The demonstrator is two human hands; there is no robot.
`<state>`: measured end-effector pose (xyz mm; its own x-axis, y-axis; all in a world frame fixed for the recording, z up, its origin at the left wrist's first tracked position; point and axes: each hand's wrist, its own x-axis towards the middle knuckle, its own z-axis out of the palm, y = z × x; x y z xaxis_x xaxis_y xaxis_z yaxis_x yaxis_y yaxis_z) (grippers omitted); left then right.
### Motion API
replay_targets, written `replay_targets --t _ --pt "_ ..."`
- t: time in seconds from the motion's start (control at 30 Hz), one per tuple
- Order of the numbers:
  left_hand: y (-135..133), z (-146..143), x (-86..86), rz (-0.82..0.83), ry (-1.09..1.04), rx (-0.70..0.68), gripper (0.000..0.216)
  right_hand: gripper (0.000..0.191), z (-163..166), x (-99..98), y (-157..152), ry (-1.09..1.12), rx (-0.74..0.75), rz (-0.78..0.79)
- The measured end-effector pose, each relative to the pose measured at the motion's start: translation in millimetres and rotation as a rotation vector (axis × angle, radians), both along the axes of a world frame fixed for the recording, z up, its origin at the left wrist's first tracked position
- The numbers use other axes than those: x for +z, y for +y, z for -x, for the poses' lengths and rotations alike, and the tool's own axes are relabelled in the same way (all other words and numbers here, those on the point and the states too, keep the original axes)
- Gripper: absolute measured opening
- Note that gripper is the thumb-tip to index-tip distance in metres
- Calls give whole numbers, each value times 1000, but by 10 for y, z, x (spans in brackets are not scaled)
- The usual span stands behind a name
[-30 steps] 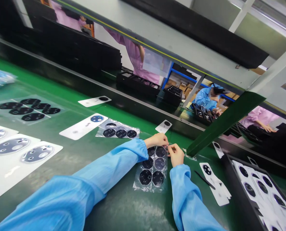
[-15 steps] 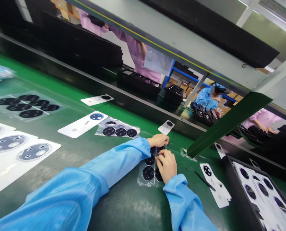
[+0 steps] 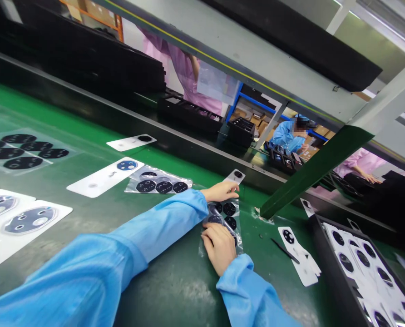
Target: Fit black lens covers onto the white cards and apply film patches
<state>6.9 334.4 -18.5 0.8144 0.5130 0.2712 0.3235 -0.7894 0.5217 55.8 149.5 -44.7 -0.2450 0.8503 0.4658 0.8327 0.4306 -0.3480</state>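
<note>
A clear plastic sheet of black round discs (image 3: 229, 211) lies on the green belt (image 3: 175, 281) in front of me. My left hand (image 3: 220, 191) rests at the sheet's far edge, fingers pinched together on the film. My right hand (image 3: 219, 245) lies knuckles up on the near half of the sheet. Its fingers curl onto the film and cover several discs. Both arms wear blue sleeves.
A second disc sheet (image 3: 158, 184) and a white card with a blue ring (image 3: 105, 177) lie to the left. A small white card (image 3: 234, 176) sits beyond my left hand. At right are white cards (image 3: 299, 259), a black stick (image 3: 282, 250) and a black tray of parts (image 3: 325, 254). People work beyond the belt.
My right hand has moved from the sheet's far edge down to its near half. The left hand stays at the far edge. The view has shifted slightly.
</note>
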Motion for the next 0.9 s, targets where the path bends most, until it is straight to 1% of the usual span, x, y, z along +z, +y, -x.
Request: replay_targets --t 0.07,0.17,0.27,0.37,0.47,0.63,0.77,0.9 --pt "28 96 95 -4 -12 30 30 16 47 -34 80 -6 -49 -1" --pt "-21 232 151 -7 56 -22 28 15 115 -76 202 -21 -103 -6" --pt "-141 309 79 -34 158 -95 25 14 157 -97 284 -49 -133 -13" --pt "-186 352 -22 -100 200 -99 27 14 172 -100 304 -84 -156 -20" --pt "-89 401 -58 -158 202 -110 28 14 175 -93 290 -115 -163 -26" --pt "164 488 -29 -213 203 -169 27 13 179 -89 279 -151 -158 -38" --pt "239 532 -19 -261 181 -136 28 12 181 -89 283 -169 -163 -45" --pt "121 512 -42 -306 168 -48 29 12 195 -85 278 -190 -171 -51"
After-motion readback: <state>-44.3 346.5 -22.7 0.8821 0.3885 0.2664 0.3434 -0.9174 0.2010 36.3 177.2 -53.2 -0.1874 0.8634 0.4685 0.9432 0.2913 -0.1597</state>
